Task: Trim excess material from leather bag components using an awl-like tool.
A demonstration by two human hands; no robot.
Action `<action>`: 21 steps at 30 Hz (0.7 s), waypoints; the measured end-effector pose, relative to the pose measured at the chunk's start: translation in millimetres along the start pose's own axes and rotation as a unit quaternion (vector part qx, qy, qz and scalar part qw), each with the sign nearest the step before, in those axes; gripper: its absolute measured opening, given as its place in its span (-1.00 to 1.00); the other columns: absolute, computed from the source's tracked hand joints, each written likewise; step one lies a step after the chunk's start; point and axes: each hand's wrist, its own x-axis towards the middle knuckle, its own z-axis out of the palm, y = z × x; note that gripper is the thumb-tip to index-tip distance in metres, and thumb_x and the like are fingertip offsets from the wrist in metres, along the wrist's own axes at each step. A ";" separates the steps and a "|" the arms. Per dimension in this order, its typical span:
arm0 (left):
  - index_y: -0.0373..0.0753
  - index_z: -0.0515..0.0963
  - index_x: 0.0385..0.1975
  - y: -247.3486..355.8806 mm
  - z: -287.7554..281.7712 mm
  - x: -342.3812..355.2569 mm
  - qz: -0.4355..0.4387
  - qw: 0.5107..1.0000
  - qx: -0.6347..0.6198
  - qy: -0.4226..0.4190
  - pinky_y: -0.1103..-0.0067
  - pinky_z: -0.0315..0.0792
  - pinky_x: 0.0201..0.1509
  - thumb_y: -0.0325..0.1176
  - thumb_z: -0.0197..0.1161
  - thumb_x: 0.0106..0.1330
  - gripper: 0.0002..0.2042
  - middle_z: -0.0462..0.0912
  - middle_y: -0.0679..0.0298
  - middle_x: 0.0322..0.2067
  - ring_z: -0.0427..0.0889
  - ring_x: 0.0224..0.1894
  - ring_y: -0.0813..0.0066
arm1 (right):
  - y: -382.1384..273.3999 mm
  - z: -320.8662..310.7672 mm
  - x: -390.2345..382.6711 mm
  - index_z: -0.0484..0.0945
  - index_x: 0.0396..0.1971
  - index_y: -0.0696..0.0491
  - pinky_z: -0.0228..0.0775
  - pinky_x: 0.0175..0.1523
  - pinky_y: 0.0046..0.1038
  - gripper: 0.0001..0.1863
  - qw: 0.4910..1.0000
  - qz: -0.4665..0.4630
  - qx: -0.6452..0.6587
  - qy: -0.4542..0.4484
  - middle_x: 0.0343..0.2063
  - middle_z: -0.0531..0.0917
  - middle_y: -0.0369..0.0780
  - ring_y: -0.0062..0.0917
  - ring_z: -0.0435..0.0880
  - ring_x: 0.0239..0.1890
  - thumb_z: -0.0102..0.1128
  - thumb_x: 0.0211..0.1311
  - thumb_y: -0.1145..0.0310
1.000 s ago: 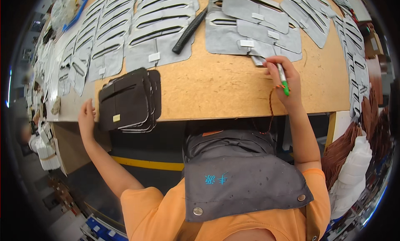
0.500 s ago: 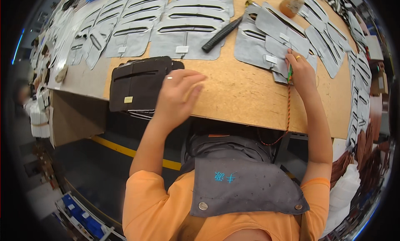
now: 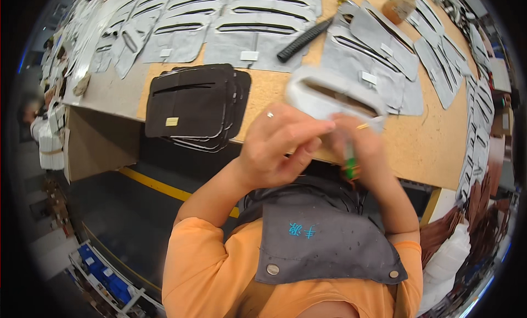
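Observation:
A pale grey panel with a long slot point(image 3: 307, 105), blurred by motion, is raised at the table's front edge. My right hand point(image 3: 359, 145) grips its near edge and is smeared too. A small green tool point(image 3: 349, 167) hangs in the same hand, its kind too blurred to tell. My left hand point(image 3: 280, 145) is beside the panel, its index finger reaching to the right fingertips and its thumb apart. Left of it lies a stack of dark brown slotted panels point(image 3: 189, 115), with a small yellowish label on top. Further grey slotted panels point(image 3: 373, 60) overlap at the right.
Rows of grey slotted panels point(image 3: 184, 29) cover the back of the wooden table point(image 3: 417, 145). A black-handled tool point(image 3: 304, 39) lies between them. An amber jar point(image 3: 399, 6) stands at the back right. Brown pieces point(image 3: 444, 224) hang beside the table's right side.
My right hand has drawn a grey panel off the right-hand pile toward me. The left hand has left the dark stack's side and moved right to meet it.

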 end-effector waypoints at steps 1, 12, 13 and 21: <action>-0.35 0.50 -0.12 -4.2 3.5 0.0 -0.015 1.000 0.006 0.019 0.50 0.47 -0.26 -0.60 0.12 0.21 -0.77 0.61 0.15 -0.36 0.57 -0.38 0.33 | -11.2 12.7 -7.0 0.49 -0.14 0.12 0.53 -0.14 -0.37 -0.63 0.998 0.004 0.039 -0.052 -0.15 0.64 -0.08 -0.22 0.66 -0.19 0.23 -0.03 0.63; -0.24 0.51 -0.07 -30.0 66.1 -4.3 -0.080 0.971 0.102 -0.202 0.38 0.25 0.08 -0.47 0.25 0.16 -0.70 0.55 0.25 -0.12 0.46 0.00 0.23 | 27.6 -44.8 -32.9 0.55 -0.02 0.14 0.48 -0.08 -0.50 -0.68 0.977 0.168 0.109 0.074 -0.18 0.64 -0.13 -0.44 0.64 -0.16 0.16 0.21 0.56; -0.21 0.52 -0.10 -30.7 69.6 -4.6 -0.071 0.962 0.121 -0.232 0.39 0.26 0.03 -0.46 0.26 0.16 -0.72 0.54 0.28 -0.15 0.46 -0.03 0.26 | 29.7 -44.4 -36.6 0.55 -0.03 0.16 0.48 -0.08 -0.51 -0.70 0.974 0.170 0.127 0.075 -0.20 0.65 -0.13 -0.45 0.65 -0.18 0.16 0.22 0.55; -0.14 0.57 -0.21 -22.0 39.3 -11.4 -0.086 0.927 0.095 -0.354 0.44 0.20 -0.06 -0.47 0.28 0.12 -0.78 0.52 0.37 -0.23 0.44 -0.15 0.34 | 20.9 -29.4 -46.5 0.55 -0.22 0.23 0.50 -0.09 -0.54 -0.81 0.856 0.346 0.382 0.046 -0.28 0.66 -0.18 -0.58 0.65 -0.24 0.02 0.39 0.42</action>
